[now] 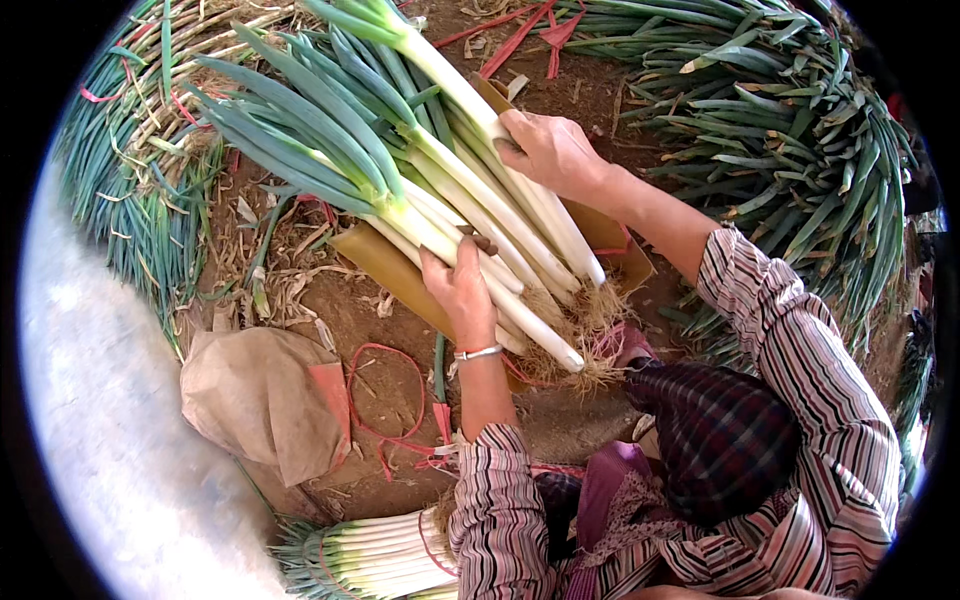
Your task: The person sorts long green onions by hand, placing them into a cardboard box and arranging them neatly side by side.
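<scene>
Several long leeks or large green onions [495, 202] lie slantwise before me, green leaves to the upper left and hairy roots [600, 300] to the lower right. My left hand [463, 289] is closed around the white stem of the nearest stalk [525, 315]. Higher up, my right hand [551, 154] grips the pale stem of the farthest stalk [461, 79], whose leaf tips run out of view. Between the hands more stalks rest on a curved, yellow-brown sheet [390, 274]. Fingers of both hands are partly hidden by the stems.
Large piles of green leafy stalks stand at upper right [765, 127] and upper left [150, 210]. A tan cloth or paper bundle [262, 397] sits on the dirt floor, beside loose red twine [386, 431]. A tied bundle of white stalks [390, 551] lies at the bottom. Dry husks litter the ground.
</scene>
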Action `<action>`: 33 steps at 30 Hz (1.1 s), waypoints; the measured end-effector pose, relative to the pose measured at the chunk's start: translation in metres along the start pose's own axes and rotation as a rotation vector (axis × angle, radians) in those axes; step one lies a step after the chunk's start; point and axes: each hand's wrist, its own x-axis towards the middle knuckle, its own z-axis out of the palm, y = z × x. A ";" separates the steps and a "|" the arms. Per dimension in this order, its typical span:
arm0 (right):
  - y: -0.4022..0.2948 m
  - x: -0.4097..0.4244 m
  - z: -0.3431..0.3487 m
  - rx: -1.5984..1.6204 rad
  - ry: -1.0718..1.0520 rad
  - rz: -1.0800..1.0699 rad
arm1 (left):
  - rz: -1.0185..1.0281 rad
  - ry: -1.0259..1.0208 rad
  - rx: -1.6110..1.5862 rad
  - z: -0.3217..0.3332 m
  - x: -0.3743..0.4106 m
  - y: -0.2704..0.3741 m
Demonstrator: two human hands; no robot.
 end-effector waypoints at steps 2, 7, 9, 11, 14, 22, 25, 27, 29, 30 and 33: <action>0.014 -0.005 0.015 -0.282 -0.291 0.040 | -0.098 0.012 -0.047 -0.005 0.008 -0.025; 0.008 -0.012 0.017 -0.432 -0.345 0.089 | -0.161 0.013 -0.062 -0.010 0.009 -0.035; 0.012 -0.023 0.018 -0.382 -0.326 0.031 | -0.146 0.023 0.141 -0.013 0.005 -0.030; 0.013 -0.034 0.025 -0.381 -0.296 -0.059 | -0.133 0.011 0.292 -0.016 0.005 -0.027; 0.027 -0.046 0.039 -0.366 -0.384 -0.018 | -0.077 0.096 0.396 -0.013 -0.004 -0.010; -0.019 -0.033 0.021 0.183 -0.306 -0.021 | 0.101 0.229 -0.034 -0.038 -0.009 0.027; -0.012 -0.030 0.035 0.227 -0.289 -0.009 | 0.039 0.224 -0.021 -0.046 0.013 0.028; -0.019 -0.027 0.038 0.269 -0.277 -0.065 | -0.025 0.250 0.329 -0.067 0.030 0.001; -0.022 -0.026 0.042 0.294 -0.289 -0.075 | 0.001 0.270 0.644 -0.076 0.042 -0.033; -0.034 -0.022 0.041 0.315 -0.336 -0.085 | 0.148 0.338 0.798 -0.093 0.049 -0.057; -0.046 -0.037 0.044 0.305 -0.515 -0.036 | 0.222 0.275 0.817 -0.078 0.041 -0.051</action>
